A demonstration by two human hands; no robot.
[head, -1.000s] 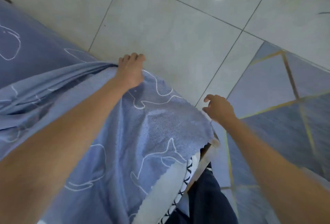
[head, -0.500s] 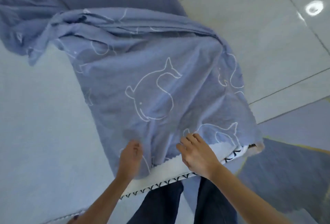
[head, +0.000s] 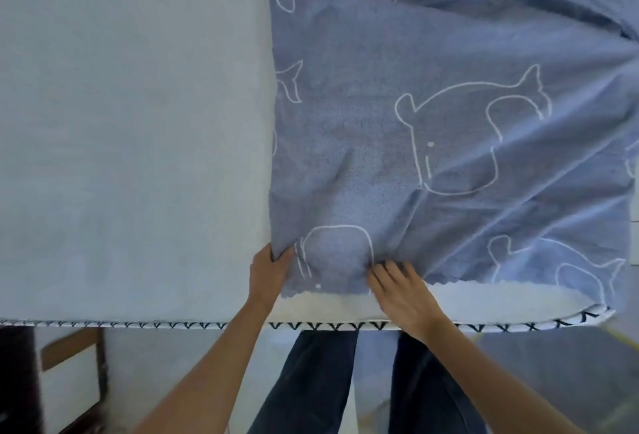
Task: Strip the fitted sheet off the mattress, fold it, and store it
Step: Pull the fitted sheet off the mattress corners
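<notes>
The blue fitted sheet (head: 449, 115) with white outline animal drawings lies spread over the right half of the pale mattress (head: 131, 129). Its left edge runs straight down the middle of the bed; its near edge stops short of the mattress rim. My left hand (head: 268, 271) pinches the sheet's near left corner. My right hand (head: 397, 285) presses on the near edge of the sheet, fingers curled into the cloth. The sheet bunches into folds at the upper right.
The mattress rim (head: 345, 325) with black cross-stitch trim runs along the near side. My legs in dark trousers (head: 311, 381) stand against it. A wooden frame (head: 72, 350) shows at lower left. Grey floor (head: 553, 381) lies at lower right.
The view has swung from the floor and bed corner onto the mattress top. Both hands came down to the sheet's near edge, and the left hand took hold of its corner.
</notes>
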